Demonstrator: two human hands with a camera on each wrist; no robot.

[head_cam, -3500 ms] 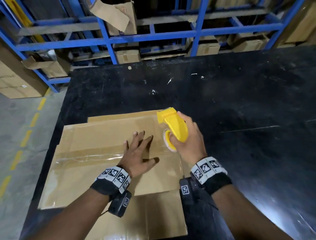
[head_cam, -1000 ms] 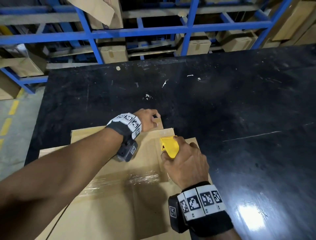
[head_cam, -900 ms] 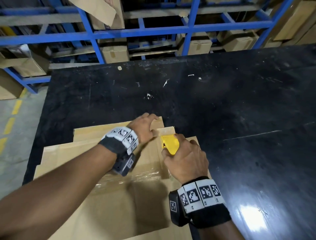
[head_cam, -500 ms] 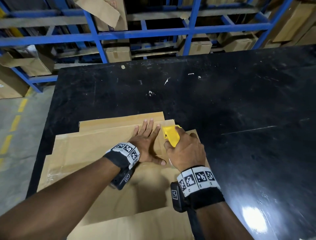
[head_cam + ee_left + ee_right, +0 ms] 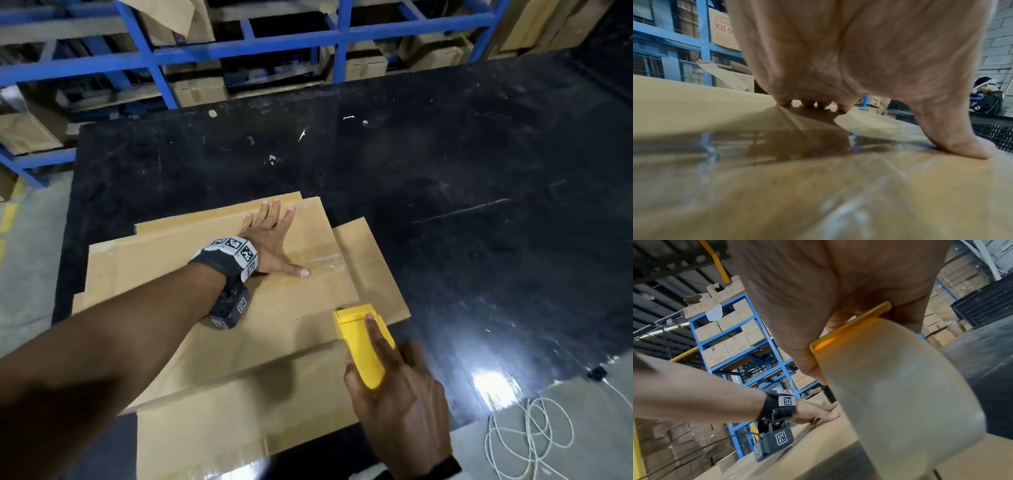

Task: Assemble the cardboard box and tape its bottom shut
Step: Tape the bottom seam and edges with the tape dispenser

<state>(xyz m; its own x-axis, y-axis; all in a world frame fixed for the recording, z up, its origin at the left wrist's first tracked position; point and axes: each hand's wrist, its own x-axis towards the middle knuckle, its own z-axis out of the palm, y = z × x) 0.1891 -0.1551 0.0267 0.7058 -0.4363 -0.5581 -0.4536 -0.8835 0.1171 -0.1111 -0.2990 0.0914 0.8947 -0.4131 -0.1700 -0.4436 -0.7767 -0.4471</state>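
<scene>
A flattened brown cardboard box [image 5: 212, 342] lies on the black table [image 5: 479, 171], with a strip of clear tape [image 5: 322, 262] across its right part. My left hand [image 5: 270, 236] presses flat on the cardboard [image 5: 694, 105], fingers spread, thumb [image 5: 962, 149] at the tape [image 5: 777, 146]. My right hand [image 5: 394, 383] grips a yellow tape dispenser [image 5: 363, 342] above the box's near right part. In the right wrist view the roll of clear tape [image 5: 900, 394] fills the frame under the yellow dispenser [image 5: 849, 327], and my left hand [image 5: 818, 413] rests on the cardboard [image 5: 818, 451] beyond.
Blue metal racks [image 5: 239, 44] stacked with cardboard boxes stand behind the table. A coil of white cord [image 5: 527, 442] lies on the floor at the near right. A person [image 5: 986, 100] in dark clothes stands far off to the right.
My right hand has drawn the dispenser back toward me, away from the box's right edge. My left hand has slid forward and stays flat on the cardboard beside the tape strip.
</scene>
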